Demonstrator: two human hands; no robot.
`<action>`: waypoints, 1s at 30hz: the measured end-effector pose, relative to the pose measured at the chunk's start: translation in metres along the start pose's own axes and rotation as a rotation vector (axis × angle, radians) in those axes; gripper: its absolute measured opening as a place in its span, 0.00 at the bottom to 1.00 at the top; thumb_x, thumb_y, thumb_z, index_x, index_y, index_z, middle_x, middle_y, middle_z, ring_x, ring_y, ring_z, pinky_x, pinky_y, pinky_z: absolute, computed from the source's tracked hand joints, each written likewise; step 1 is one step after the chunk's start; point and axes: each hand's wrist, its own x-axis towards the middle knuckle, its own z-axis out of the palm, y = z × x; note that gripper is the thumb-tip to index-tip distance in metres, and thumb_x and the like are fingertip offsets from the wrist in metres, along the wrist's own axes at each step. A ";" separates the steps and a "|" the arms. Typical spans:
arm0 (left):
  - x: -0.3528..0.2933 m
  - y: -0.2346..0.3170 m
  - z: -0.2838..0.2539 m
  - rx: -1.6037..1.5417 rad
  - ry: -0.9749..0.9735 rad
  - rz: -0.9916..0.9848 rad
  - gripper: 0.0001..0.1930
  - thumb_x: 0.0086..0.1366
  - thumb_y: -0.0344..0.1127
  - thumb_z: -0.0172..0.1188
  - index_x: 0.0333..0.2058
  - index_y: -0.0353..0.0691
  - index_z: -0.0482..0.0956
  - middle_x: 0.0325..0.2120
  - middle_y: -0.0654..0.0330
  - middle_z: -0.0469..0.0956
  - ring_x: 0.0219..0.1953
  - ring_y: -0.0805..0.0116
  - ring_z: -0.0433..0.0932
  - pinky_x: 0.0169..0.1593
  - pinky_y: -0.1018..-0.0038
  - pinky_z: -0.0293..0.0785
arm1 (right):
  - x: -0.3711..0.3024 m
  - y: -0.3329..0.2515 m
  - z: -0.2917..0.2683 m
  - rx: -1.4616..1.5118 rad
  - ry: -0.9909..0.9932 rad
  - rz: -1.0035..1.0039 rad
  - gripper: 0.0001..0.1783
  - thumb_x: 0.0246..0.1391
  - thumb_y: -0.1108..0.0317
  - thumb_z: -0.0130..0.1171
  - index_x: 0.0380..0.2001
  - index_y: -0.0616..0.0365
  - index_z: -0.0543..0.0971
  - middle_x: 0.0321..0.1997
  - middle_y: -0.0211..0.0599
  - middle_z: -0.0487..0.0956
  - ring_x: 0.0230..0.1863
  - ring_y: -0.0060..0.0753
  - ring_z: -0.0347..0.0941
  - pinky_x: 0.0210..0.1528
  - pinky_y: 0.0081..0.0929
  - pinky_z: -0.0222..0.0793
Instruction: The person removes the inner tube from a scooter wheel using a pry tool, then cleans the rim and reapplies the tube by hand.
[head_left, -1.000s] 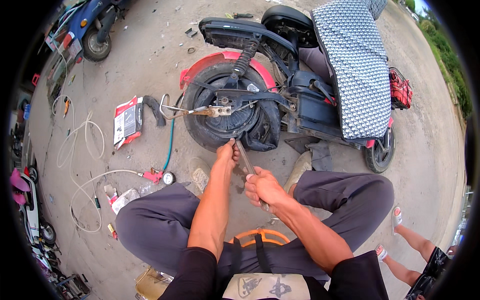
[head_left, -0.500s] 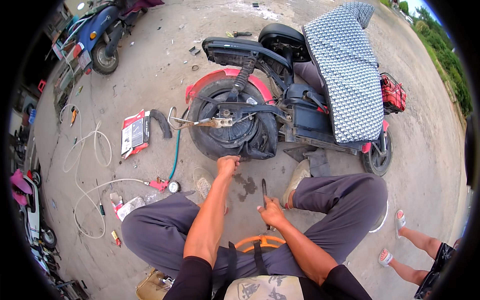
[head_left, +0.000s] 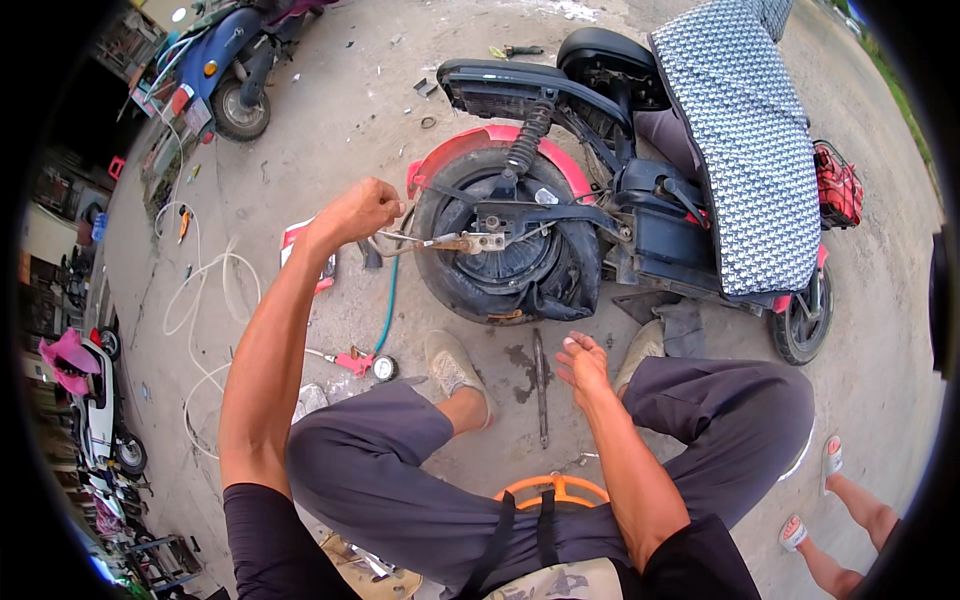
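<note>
A scooter lies on its side in front of me, its rear wheel [head_left: 505,240] facing up inside a red fender [head_left: 450,150]. The black tyre [head_left: 570,290] bulges loose at the wheel's near right. Left of the wheel, my left hand [head_left: 366,210] is closed beside the bent metal rod [head_left: 440,242] that crosses to the hub; whatever its fingers hold is hidden. My right hand [head_left: 585,362] hovers with fingers apart, holding nothing. Just left of it, a dark tyre lever [head_left: 541,390] lies on the ground between my shoes.
A pink inflator with a gauge [head_left: 384,368] and teal hose [head_left: 388,310] lies left. Pale hose coils [head_left: 205,290] spread further left. A patterned cover [head_left: 745,170] drapes the scooter. Another person's feet [head_left: 793,532] are at the lower right. A blue scooter [head_left: 225,55] stands far left.
My left hand has left the tyre's near edge and moved up and left, beside the metal rod. My right hand has let go of the tyre lever, which now lies on the ground.
</note>
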 end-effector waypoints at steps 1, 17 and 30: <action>0.004 0.000 -0.005 0.021 -0.015 -0.007 0.15 0.66 0.39 0.56 0.33 0.29 0.82 0.23 0.55 0.80 0.28 0.67 0.76 0.36 0.65 0.72 | 0.004 -0.002 -0.001 0.007 0.025 -0.018 0.28 0.64 0.62 0.57 0.65 0.59 0.67 0.61 0.45 0.73 0.56 0.43 0.74 0.50 0.41 0.74; 0.125 -0.004 0.128 -0.113 0.344 0.298 0.16 0.64 0.42 0.62 0.44 0.35 0.84 0.39 0.52 0.83 0.42 0.53 0.81 0.47 0.60 0.75 | 0.054 -0.019 0.004 -0.105 0.134 -0.234 0.35 0.69 0.61 0.54 0.73 0.54 0.55 0.51 0.38 0.78 0.43 0.35 0.80 0.43 0.32 0.77; 0.144 -0.007 0.116 -0.195 0.177 0.204 0.20 0.57 0.44 0.69 0.44 0.38 0.81 0.33 0.53 0.79 0.40 0.52 0.80 0.42 0.59 0.73 | 0.032 -0.059 0.049 -1.032 0.078 -0.977 0.04 0.59 0.82 0.49 0.36 0.64 0.71 0.29 0.47 0.68 0.29 0.47 0.68 0.34 0.33 0.66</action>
